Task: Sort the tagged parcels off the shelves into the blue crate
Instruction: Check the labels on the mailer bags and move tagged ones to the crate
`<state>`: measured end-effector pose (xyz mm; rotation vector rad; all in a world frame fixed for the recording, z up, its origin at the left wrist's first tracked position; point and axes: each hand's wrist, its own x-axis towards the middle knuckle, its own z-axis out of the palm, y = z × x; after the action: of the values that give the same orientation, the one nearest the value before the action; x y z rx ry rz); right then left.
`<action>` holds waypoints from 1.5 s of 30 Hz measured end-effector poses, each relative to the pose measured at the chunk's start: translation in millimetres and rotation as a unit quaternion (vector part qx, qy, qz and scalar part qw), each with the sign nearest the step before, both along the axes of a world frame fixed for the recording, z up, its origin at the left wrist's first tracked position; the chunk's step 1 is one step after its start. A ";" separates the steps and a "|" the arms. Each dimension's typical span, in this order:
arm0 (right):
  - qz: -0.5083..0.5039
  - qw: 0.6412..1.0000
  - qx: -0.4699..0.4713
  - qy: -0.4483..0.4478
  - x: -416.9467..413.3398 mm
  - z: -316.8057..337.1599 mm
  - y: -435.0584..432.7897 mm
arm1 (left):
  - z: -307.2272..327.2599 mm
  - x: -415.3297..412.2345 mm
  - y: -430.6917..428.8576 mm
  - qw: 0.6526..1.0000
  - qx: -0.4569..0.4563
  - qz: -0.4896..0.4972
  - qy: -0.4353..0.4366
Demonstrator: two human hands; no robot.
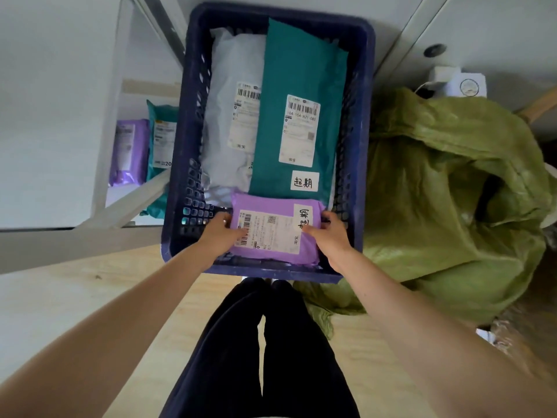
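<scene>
The blue crate (358, 86) stands on the floor in front of me. Inside it lie a white parcel (229, 70) on the left and a long teal parcel (295, 70) with a handwritten white tag on the right. At the crate's near end sits a purple parcel (271, 212) with a shipping label and a white tag. My left hand (218, 233) grips its left edge, thumb on the label. My right hand (330, 233) grips its right edge, thumb on the tag.
A white shelf unit (111, 122) stands to the left, holding a purple parcel (128, 152) and a teal parcel (161, 137) on a low shelf. A large green woven sack (452, 191) lies right of the crate. My legs in dark trousers (265, 342) stand below.
</scene>
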<state>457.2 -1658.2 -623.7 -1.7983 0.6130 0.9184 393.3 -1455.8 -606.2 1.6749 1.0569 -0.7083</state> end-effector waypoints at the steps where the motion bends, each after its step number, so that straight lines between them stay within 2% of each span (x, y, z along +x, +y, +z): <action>1: 0.000 1.000 -0.003 -0.002 -1.3 -2.9 0.6 | -2.8 0.2 -0.5 1.000 0.001 -0.003 -0.002; 11: -0.008 1.000 0.004 -0.012 0.5 -22.2 4.4 | -21.2 9.9 -1.4 0.999 0.029 -0.028 -0.005; 19: 0.041 0.999 -0.010 -0.031 2.9 -4.1 1.1 | -6.1 6.7 -2.5 0.998 0.055 -0.041 -0.008; 28: 0.078 0.994 -0.002 -0.078 -4.7 51.6 -3.1 | 42.5 -0.7 -5.1 0.995 0.061 -0.075 -0.039; 36: 0.071 0.991 -0.006 -0.115 -34.7 102.4 5.7 | 102.1 -17.9 -4.4 0.987 0.058 -0.101 -0.114; 40: 0.067 0.986 -0.001 -0.150 -59.9 131.6 25.1 | 133.9 -43.5 6.8 0.980 0.063 -0.095 -0.160; 45: 0.061 0.980 -0.001 -0.188 -98.6 157.9 61.1 | 165.0 -88.1 29.5 0.972 0.017 -0.115 -0.207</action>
<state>358.6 -1597.1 -465.8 -1.9624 0.2663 0.6318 305.2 -1426.3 -441.2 1.8894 0.5906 -0.4562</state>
